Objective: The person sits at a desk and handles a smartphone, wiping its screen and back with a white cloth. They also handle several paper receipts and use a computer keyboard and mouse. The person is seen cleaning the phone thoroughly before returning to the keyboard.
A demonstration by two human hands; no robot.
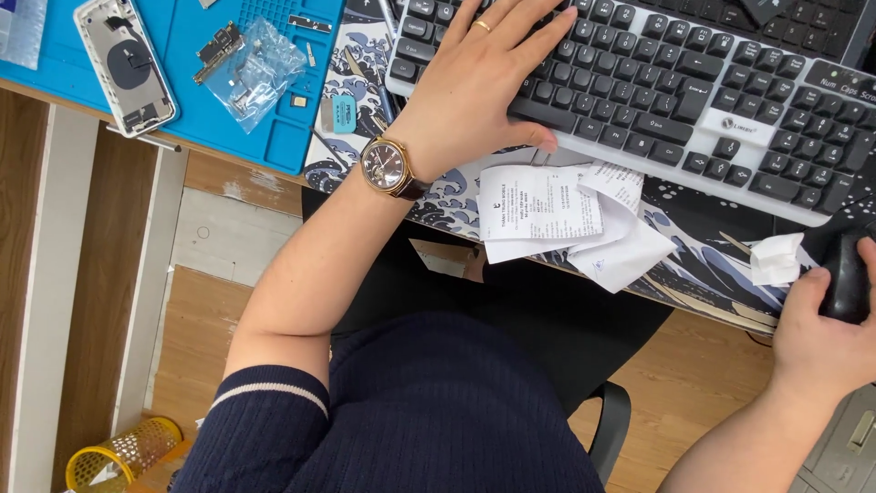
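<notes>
The keyboard (657, 87), white-framed with dark keys, lies slanted across a desk mat (693, 265) printed with blue and white waves. The left hand (474, 87) rests flat and open on the keyboard's left part, fingers spread over the keys and holding nothing, thumb tip at the keyboard's near edge. A ring (482, 26) sits on one finger, and a brown-faced wristwatch (383, 166) wraps the wrist just off the keyboard's left near corner.

Right of the keyboard's near right corner, the right hand (821, 333) curls over a black mouse (849, 274), gripping it from behind; part of the mouse runs out of view. A crumpled white paper scrap (776, 258) lies just left of the mouse.

Against the keyboard's near edge, a loose pile of white paper receipts (566, 219) overlaps the mat's front border, one corner hanging past the desk edge. Between that edge and the person's dark ribbed sweater (429, 411) there is open room over the wood floor.

Left of the keyboard lies a blue work mat (274, 119) with shallow moulded compartments. On it rest an opened phone back shell (123, 64), a clear plastic bag (251, 68) holding small metal parts, and a small circuit board (217, 50) touching the bag. A thin tool (351, 64) lies between the blue mat and the keyboard.

Far below the keyboard, on the floor at the left, stands a yellow mesh waste basket (119, 452) with a white scrap inside.
</notes>
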